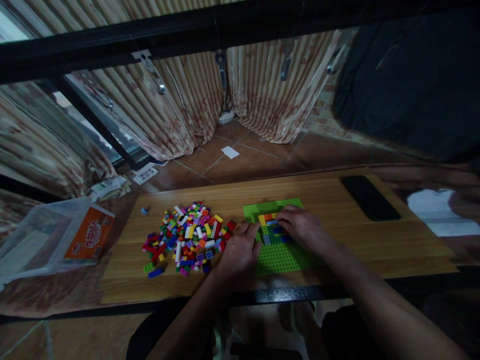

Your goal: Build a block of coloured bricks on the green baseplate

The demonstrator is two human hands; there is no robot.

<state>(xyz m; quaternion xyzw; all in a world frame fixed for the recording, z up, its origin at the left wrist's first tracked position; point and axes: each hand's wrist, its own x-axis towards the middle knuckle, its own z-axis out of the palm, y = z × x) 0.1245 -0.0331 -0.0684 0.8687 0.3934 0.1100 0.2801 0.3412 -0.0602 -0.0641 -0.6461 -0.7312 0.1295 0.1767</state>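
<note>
A green studded baseplate [279, 260] lies on the wooden table. Low rows of toy bricks [266, 231] in yellow, orange, blue and grey form an outline on it. My right hand [302, 226] reaches over the right side of these rows, its fingers pinched together at the bricks; what lies between the fingertips is hidden. Along the baseplate's left edge rests my left hand [240, 247], thumb and forefinger apart, near the grey and yellow bricks. Nothing shows in its grasp. Just left of it spreads a loose pile of mixed toy bricks [191, 232].
A black phone [370, 197] lies on the right of the wooden table [187, 192]. On the left stands a clear plastic bin [41, 237] with an orange label. White paper [444, 212] is at the far right. Curtains [262, 90] and a black bar [180, 37] are beyond.
</note>
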